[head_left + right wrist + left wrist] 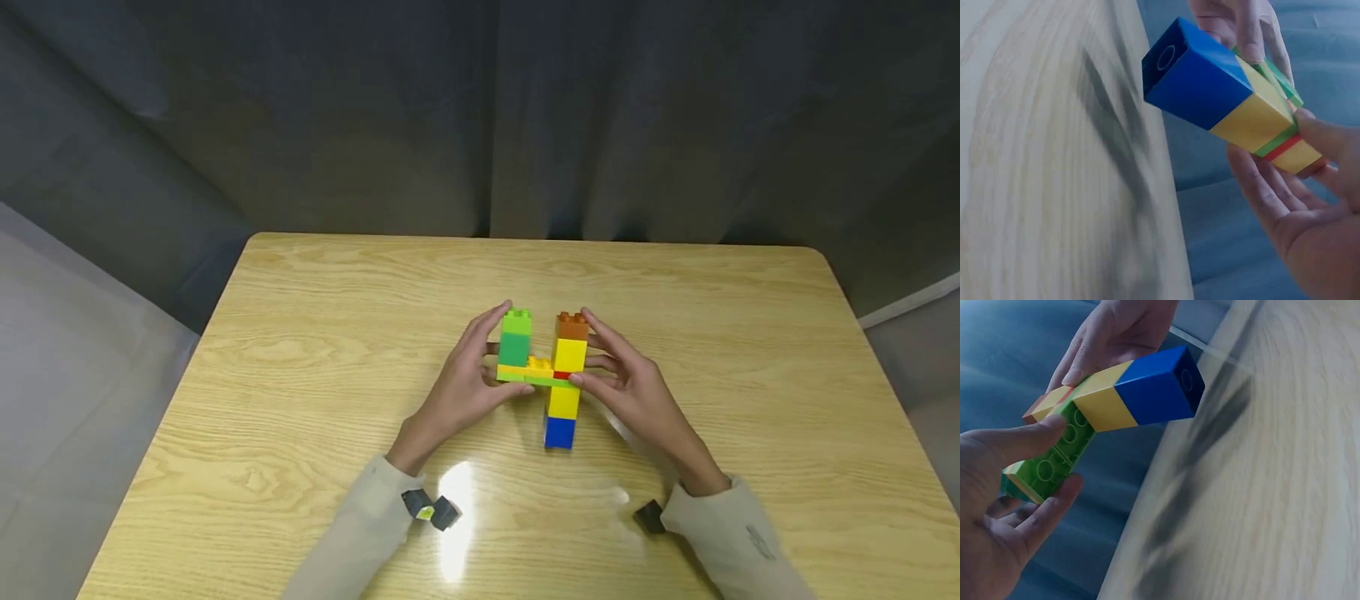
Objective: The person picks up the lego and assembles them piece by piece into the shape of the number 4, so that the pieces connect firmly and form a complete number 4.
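Note:
A structure of toy building bricks (566,403) is held up off the table between both hands. Its column runs from a blue brick (1157,384) at the bottom through yellow and a thin red layer to a brown brick (572,326) on top. A lime plate (1054,464) juts out to the left, bearing a yellow layer, a green brick (514,350) and a lime brick (517,321). My left hand (467,379) grips that left part, thumb in front. The right hand (633,382) pinches the column near the red layer, its fingers partly hidden behind.
The bricks hang over a light wood table (300,350), casting a shadow on it. A dark curtain (480,117) stands behind the table's far edge. Small dark blocks (446,513) sit at the left cuff, and another dark block (649,517) at the right cuff.

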Tool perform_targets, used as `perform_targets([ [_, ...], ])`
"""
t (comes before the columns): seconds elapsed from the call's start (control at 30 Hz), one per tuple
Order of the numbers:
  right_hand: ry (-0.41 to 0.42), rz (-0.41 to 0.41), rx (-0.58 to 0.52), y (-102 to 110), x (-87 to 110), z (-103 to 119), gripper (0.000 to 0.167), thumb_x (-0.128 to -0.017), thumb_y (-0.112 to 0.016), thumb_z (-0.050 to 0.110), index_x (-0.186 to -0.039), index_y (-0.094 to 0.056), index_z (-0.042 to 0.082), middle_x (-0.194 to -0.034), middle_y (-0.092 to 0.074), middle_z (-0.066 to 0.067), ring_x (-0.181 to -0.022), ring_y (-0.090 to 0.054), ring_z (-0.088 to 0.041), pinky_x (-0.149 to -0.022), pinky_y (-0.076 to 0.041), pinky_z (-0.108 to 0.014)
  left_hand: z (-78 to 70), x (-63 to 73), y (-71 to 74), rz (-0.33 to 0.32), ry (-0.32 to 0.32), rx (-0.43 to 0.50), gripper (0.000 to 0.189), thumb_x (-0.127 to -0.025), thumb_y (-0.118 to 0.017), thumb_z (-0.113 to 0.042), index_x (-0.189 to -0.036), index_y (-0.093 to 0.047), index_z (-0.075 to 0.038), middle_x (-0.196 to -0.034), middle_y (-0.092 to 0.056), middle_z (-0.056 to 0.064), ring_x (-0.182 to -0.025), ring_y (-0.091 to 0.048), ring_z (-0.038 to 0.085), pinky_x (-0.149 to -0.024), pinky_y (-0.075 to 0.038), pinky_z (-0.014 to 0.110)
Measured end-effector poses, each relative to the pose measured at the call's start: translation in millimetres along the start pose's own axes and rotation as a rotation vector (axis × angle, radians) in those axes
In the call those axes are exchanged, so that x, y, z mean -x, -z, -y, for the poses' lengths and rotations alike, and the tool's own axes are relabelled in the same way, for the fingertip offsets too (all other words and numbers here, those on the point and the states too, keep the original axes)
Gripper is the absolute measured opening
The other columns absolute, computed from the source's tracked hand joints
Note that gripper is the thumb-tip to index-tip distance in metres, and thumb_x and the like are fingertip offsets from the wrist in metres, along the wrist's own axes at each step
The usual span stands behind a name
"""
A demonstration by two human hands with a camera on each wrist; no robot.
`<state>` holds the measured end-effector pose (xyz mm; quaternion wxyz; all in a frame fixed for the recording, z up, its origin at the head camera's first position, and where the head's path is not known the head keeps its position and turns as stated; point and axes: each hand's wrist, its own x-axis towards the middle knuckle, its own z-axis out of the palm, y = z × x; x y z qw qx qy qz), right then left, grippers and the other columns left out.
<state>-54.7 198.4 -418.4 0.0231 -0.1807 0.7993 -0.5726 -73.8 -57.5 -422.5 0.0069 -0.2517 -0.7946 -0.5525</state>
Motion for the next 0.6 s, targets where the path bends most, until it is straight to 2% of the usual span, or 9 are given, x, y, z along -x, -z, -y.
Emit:
perform_targets([
  [0.07, -0.031, 0.010, 0.003, -1.4, -2.7, -4.1, 0.081, -0.099, -0.068, -0.003, -0.165, -0.029, 0.022, -0.162, -0.039, -0.016, -0.116, -0.066, -0.026, -0.086, -0.059, -0.025, 6.1, -1.0, -0.6, -0.013, -0.018, -0.076, 0.106, -0.078, -0.092, -0.004, -0.162, -0.029, -0.007, -0.163, -0.032, 0.015, -0.123, -0.059, 0.031, -0.085, -0.060, 0.028],
  [0.17, -0.085, 0.033, 0.004, -2.4, -7.3, -9.9, 0.078, -0.101, -0.067, 0.004, -0.165, -0.028, 0.028, -0.161, -0.040, -0.018, -0.118, -0.065, -0.036, -0.087, -0.059, -0.024, 15.1, -2.8, -2.4, -0.032, -0.026, -0.179, 0.107, -0.077, -0.094, -0.008, -0.161, -0.029, -0.002, -0.160, -0.035, 0.018, -0.134, -0.051, 0.032, -0.100, -0.055, 0.034],
  [0.23, -0.122, 0.046, 0.002, -3.0, -10.6, -13.7, 0.076, -0.103, -0.067, 0.009, -0.165, -0.027, 0.029, -0.158, -0.041, -0.020, -0.119, -0.065, -0.038, -0.087, -0.059, -0.024, 20.2, -4.3, -3.7, -0.037, -0.007, -0.219, 0.106, -0.077, -0.094, -0.010, -0.161, -0.029, -0.002, -0.158, -0.038, 0.019, -0.136, -0.050, 0.033, -0.108, -0.051, 0.039],
  [0.43, -0.242, 0.051, 0.037, -5.3, -20.3, -22.9, 0.072, -0.104, -0.066, 0.016, -0.165, -0.028, 0.021, -0.157, -0.043, -0.022, -0.119, -0.066, -0.036, -0.089, -0.059, -0.028, 34.1, -13.3, -7.3, -0.005, 0.128, -0.265, 0.105, -0.077, -0.095, -0.017, -0.161, -0.033, -0.005, -0.155, -0.046, 0.017, -0.136, -0.053, 0.033, -0.113, -0.045, 0.047],
  [0.6, -0.327, 0.027, 0.133, -7.8, -29.8, -28.6, 0.069, -0.104, -0.066, 0.021, -0.163, -0.031, 0.012, -0.151, -0.052, -0.020, -0.121, -0.066, -0.032, -0.100, -0.055, -0.041, 44.0, -22.0, -10.6, 0.021, 0.216, -0.261, 0.105, -0.078, -0.095, -0.021, -0.160, -0.034, -0.002, -0.157, -0.046, 0.019, -0.143, -0.046, 0.035, -0.117, -0.040, 0.048],
])
